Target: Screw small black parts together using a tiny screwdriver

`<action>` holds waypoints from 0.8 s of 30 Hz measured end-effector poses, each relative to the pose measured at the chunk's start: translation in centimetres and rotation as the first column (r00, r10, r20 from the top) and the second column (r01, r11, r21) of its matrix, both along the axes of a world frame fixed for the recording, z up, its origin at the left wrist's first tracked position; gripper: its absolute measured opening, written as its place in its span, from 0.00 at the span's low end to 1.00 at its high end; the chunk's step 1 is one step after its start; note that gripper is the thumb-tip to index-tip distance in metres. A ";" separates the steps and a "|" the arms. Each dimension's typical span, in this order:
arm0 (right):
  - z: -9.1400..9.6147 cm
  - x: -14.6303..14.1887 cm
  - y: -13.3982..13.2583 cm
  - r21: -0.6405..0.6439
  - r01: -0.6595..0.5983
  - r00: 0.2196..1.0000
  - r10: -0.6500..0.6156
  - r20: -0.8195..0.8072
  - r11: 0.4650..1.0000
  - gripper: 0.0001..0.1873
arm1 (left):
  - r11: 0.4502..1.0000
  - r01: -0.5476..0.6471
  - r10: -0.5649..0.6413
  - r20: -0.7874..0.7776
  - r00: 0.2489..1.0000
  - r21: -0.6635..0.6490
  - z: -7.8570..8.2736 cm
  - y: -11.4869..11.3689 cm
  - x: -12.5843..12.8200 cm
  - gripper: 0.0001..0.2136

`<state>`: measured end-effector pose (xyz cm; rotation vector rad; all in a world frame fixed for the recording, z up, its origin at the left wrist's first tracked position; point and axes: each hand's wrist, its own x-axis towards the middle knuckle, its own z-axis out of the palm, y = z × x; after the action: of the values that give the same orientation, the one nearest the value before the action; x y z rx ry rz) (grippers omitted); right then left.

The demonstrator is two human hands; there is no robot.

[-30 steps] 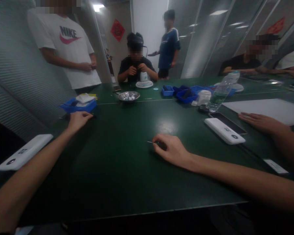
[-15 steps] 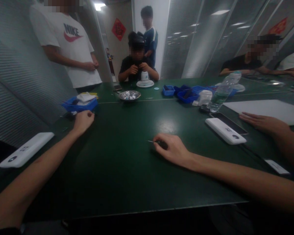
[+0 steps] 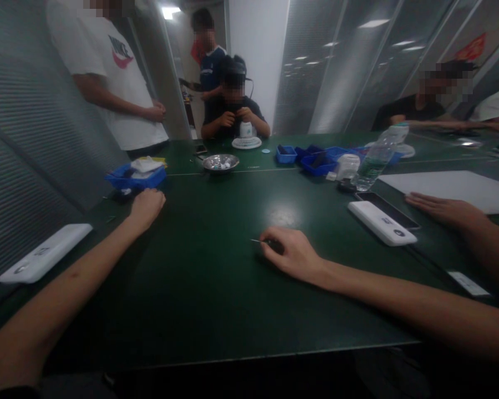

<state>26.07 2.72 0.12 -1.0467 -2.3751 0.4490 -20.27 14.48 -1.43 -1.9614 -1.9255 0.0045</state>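
Observation:
My right hand (image 3: 290, 252) rests on the green table (image 3: 199, 288), its thumb and fingers curled round a thin metal-tipped tool (image 3: 256, 240). The tool's dark handle is mostly covered by the palm, and its shaft points left. Farther out on the left, my left hand (image 3: 148, 206) is closed just in front of a blue basket (image 3: 152, 180) with white and yellow packets in it. Its fingertips are turned away, so I cannot tell what, if anything, they hold.
White power banks (image 3: 381, 223) lie at both sides. A phone (image 3: 393, 209), a plastic bottle (image 3: 374, 160) and blue bins (image 3: 286, 154) stand right. A metal dish (image 3: 220, 163) holds small parts. Another person's hand (image 3: 444, 209) rests at right; a seated person opposite handles a white fan (image 3: 246, 142).
My left hand has shifted slightly to the right, its fingers turning away from view. My right hand and its tool stay put. A standing person in the background has moved left.

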 end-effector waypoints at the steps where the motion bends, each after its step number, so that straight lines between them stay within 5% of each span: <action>1: 0.0 0.0 0.0 0.000 -0.003 1.000 0.003 -0.002 1.000 0.09 | 1.000 0.003 -0.003 0.016 1.000 0.012 -0.1 0.0 -0.2 0.23; 5: 0.3 0.0 -0.1 -0.022 -0.019 1.000 0.019 -0.010 1.000 0.10 | 0.995 -0.009 -0.015 0.224 0.975 0.104 -0.7 0.1 -1.4 0.21; 10: 0.4 0.0 -0.2 -0.025 -0.023 1.000 0.023 -0.003 0.999 0.10 | 0.982 -0.116 0.013 0.551 0.834 0.151 -1.1 1.1 -2.6 0.20; 24: 0.1 0.0 0.0 -0.018 -0.031 0.999 0.031 -0.009 0.999 0.10 | 0.986 -0.164 0.084 0.826 0.558 0.010 -2.0 2.9 -4.7 0.17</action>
<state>26.07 2.77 0.19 -1.0150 -2.3870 0.4854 -24.98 17.35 -3.40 -1.9079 -2.5359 -1.1554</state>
